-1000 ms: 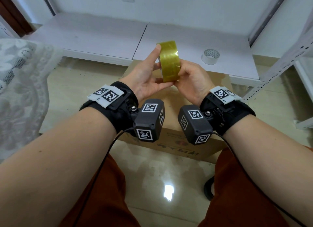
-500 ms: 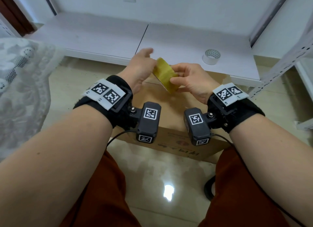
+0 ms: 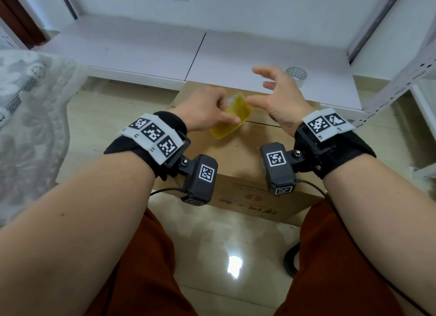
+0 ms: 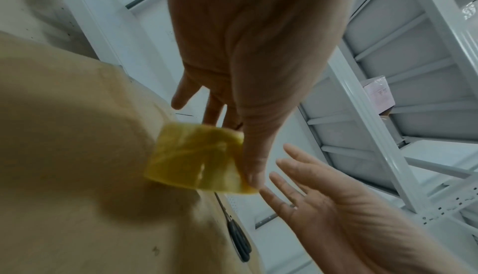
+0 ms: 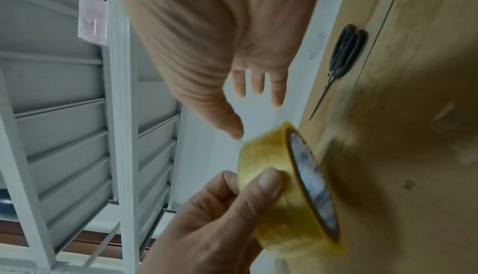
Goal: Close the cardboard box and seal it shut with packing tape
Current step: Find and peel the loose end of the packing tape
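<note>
A closed cardboard box (image 3: 236,155) stands on the floor between my knees, its flaps meeting in a seam. My left hand (image 3: 207,110) grips a yellow roll of packing tape (image 3: 232,119) just above the box top, thumb and fingers pinching its rim. The roll (image 5: 289,184) shows its hollow core in the right wrist view; in the left wrist view the roll (image 4: 196,161) sits under my thumb. My right hand (image 3: 276,93) hovers beside the roll with fingers spread, holding nothing.
Black-handled scissors (image 5: 344,57) lie on the box top near its far edge. A second, whitish tape roll (image 3: 296,76) rests on the low white platform (image 3: 146,51) behind the box. A white metal shelf rack (image 3: 405,65) stands to the right, lace cloth (image 3: 30,117) at left.
The roll came down from chest height to just above the box top. My right hand let go of it and opened; my left hand alone holds it now.
</note>
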A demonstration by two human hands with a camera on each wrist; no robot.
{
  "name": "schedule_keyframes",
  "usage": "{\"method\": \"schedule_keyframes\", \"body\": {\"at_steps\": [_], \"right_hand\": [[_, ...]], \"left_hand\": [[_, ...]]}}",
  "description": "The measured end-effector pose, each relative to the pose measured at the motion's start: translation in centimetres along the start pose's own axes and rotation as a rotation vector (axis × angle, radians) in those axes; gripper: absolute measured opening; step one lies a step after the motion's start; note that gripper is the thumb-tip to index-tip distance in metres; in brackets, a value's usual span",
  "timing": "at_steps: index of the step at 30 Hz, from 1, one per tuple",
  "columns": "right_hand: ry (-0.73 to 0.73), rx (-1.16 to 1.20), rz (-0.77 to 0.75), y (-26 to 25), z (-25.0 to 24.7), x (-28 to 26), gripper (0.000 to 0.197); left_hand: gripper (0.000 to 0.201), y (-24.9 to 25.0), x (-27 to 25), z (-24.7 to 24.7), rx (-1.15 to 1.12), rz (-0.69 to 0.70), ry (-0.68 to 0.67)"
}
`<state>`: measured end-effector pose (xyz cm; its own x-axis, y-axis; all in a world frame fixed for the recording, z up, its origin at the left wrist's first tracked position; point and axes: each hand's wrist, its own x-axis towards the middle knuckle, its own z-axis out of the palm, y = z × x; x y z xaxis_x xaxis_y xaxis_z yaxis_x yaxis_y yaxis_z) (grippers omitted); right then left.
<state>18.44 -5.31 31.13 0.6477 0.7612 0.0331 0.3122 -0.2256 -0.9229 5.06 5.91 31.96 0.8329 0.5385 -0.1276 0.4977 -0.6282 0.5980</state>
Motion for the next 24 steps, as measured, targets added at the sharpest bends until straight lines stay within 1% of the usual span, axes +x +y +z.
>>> {"method": "schedule_keyframes", "body": {"at_steps": [1, 2, 4, 5, 7, 9, 12, 15, 17, 20, 24], "right_hand": [[0.032, 0.024, 0.016, 0.1, 0.0, 0.1, 0.051], [0.020, 0.059, 0.036, 0.2, 0.1, 0.2, 0.045], [-0.071, 0.086, 0.073, 0.3, 0.5, 0.0, 0.038], [-0.101, 0.083, 0.080, 0.3, 0.8, -0.1, 0.039], [-0.085, 0.093, 0.077, 0.4, 0.9, 0.1, 0.044], [-0.057, 0.183, 0.108, 0.4, 0.5, 0.4, 0.049], [-0.069, 0.430, 0.155, 0.6, -0.1, 0.7, 0.040], [-0.091, 0.539, 0.141, 0.5, -0.1, 0.6, 0.041], [-0.087, 0.592, 0.129, 0.5, 0.1, 0.6, 0.035], [-0.055, 0.619, 0.117, 0.5, 0.2, 0.5, 0.011], [-0.028, 0.486, 0.072, 0.3, 0.2, 0.2, 0.010]], "left_hand": [[0.038, 0.2, 0.0, 0.1, -0.020, 0.004, 0.039], [0.038, 0.3, 0.1, 0.1, -0.046, 0.010, 0.068], [0.035, 0.6, 0.2, 0.4, -0.093, 0.023, 0.081], [0.033, 0.7, 0.3, 0.4, -0.119, 0.030, 0.071], [0.030, 1.0, 0.2, 0.4, -0.189, 0.038, 0.055], [0.031, 1.4, 0.0, 0.4, -0.283, 0.029, 0.042], [0.033, 1.7, -0.2, 0.3, -0.409, 0.002, 0.023], [0.030, 2.0, -0.5, 0.2, -0.503, -0.017, 0.008], [0.030, 2.1, -0.5, 0.2, -0.530, -0.027, 0.009], [0.031, 2.1, -0.5, 0.1, -0.518, -0.047, 0.041], [0.032, 2.0, -0.3, -0.1, -0.501, -0.058, 0.090]]}}
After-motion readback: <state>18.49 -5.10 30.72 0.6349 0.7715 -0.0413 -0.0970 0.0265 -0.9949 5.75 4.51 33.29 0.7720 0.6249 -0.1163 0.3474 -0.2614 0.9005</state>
